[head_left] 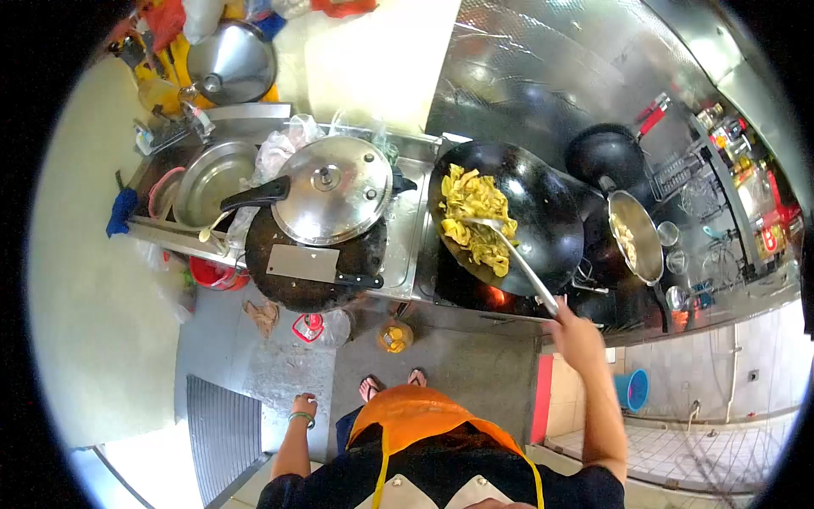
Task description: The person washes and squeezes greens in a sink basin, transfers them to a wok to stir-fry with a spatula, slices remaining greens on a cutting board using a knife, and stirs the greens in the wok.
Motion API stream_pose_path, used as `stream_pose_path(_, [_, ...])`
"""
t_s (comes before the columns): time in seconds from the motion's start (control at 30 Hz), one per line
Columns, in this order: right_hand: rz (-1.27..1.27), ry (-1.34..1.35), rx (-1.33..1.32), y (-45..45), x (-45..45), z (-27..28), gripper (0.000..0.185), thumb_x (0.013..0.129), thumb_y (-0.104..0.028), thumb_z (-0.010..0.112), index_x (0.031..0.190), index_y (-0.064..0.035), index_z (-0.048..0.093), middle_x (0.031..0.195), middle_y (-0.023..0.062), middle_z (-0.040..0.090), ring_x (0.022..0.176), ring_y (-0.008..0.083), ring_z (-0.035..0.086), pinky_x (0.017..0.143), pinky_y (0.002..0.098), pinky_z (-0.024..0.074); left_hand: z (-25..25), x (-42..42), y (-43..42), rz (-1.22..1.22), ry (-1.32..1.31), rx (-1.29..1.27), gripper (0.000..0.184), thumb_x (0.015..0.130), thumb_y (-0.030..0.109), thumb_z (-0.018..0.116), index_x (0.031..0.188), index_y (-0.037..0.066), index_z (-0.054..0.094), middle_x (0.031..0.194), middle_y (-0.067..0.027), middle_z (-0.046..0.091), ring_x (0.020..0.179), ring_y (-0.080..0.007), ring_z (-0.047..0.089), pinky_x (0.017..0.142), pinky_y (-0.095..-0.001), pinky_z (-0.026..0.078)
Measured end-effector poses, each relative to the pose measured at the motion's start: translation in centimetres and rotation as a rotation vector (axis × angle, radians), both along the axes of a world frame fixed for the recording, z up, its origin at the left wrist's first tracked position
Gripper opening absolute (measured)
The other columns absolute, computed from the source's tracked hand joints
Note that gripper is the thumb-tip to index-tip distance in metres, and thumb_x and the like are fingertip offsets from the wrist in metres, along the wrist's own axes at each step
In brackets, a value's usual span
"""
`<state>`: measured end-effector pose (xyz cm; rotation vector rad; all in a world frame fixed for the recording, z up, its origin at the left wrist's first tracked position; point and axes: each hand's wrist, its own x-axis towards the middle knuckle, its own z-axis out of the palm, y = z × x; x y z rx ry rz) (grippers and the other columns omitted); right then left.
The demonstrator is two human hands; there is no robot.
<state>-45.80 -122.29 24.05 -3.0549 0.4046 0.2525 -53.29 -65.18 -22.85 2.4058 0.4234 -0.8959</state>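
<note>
My right hand [578, 338] is closed around the handle of a long metal wok spatula [532, 276]. Its blade rests among yellow-green chopped vegetables [475, 204] heaped on the left side of a large black wok [538, 191]. A glow of flame shows under the wok's near edge. At my left side, away from the counter, my left hand [303, 406] hangs down with fingers loosely bent and nothing visible in it; a green bangle circles that wrist.
Left of the wok, a pressure cooker [331, 191] stands behind a cleaver [303, 263] on a round dark board [284, 293]. A steel basin [216, 182] sits farther left. On the right are a pan with pale pieces [632, 242] and a smaller black wok [602, 157].
</note>
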Motion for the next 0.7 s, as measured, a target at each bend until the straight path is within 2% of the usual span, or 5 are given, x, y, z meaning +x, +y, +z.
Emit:
stream_pose_path(0.1, [0.034,-0.040,-0.114,1.4,4.3,-4.5,0.046,0.089,-0.024,0.051,0.129,-0.0023,0.045,0.071,0.0236,0.063,0.069,0.0392,0.064,0.064,0.0487,0.0508,0.6,1.3,-0.6,-0.046,0.031,0.024,0.031,0.076,0.023,0.062,0.105,0.012,0.065,0.118,-0.0225,0.054,0.110,-0.0371,0.054,0.095,-0.0416,0.045])
stream_pose_path(0.3, [0.092,0.175,-0.336,-0.1,-2.6,1.0,0.052,0.087,-0.022,0.054,0.134,-0.0050,0.040,0.070,0.0211,0.063,0.061,0.0340,0.064,0.053,0.0451,0.0512,1.6,1.6,-1.3,-0.075,-0.035,0.017,0.034,0.075,0.023,0.061,0.108,0.015,0.064,0.118,-0.0236,0.054,0.108,-0.0376,0.055,0.094,-0.0434,0.045])
stream_pose_path(0.4, [0.051,0.037,-0.413,-4.5,-0.2,-4.5,0.050,0.086,-0.011,0.048,0.133,0.0017,0.039,0.069,0.0147,0.064,0.060,0.0316,0.065,0.054,0.0415,0.0528,1.3,0.7,-1.0,-0.158,0.094,0.089,0.034,0.077,0.024,0.060,0.110,0.017,0.064,0.121,-0.0227,0.053,0.111,-0.0380,0.053,0.096,-0.0430,0.044])
stream_pose_path(0.5, [0.076,-0.048,-0.407,-6.2,5.4,-6.6,0.046,0.089,-0.016,0.048,0.132,0.0004,0.041,0.071,0.0171,0.064,0.062,0.0334,0.065,0.056,0.0434,0.0517,1.9,-0.5,-1.1,-0.150,0.138,0.093,0.033,0.079,0.026,0.058,0.111,0.018,0.064,0.122,-0.0232,0.051,0.115,-0.0382,0.051,0.099,-0.0422,0.042])
stream_pose_path(0.7, [-0.030,0.115,-0.361,-2.8,-1.9,4.9,0.047,0.086,-0.025,0.056,0.131,-0.0138,0.048,0.076,0.0160,0.066,0.069,0.0332,0.066,0.060,0.0456,0.0512,-2.3,-2.5,2.8,-0.130,0.045,0.054,0.032,0.078,0.025,0.059,0.108,0.015,0.065,0.118,-0.0232,0.053,0.111,-0.0373,0.053,0.098,-0.0426,0.043])
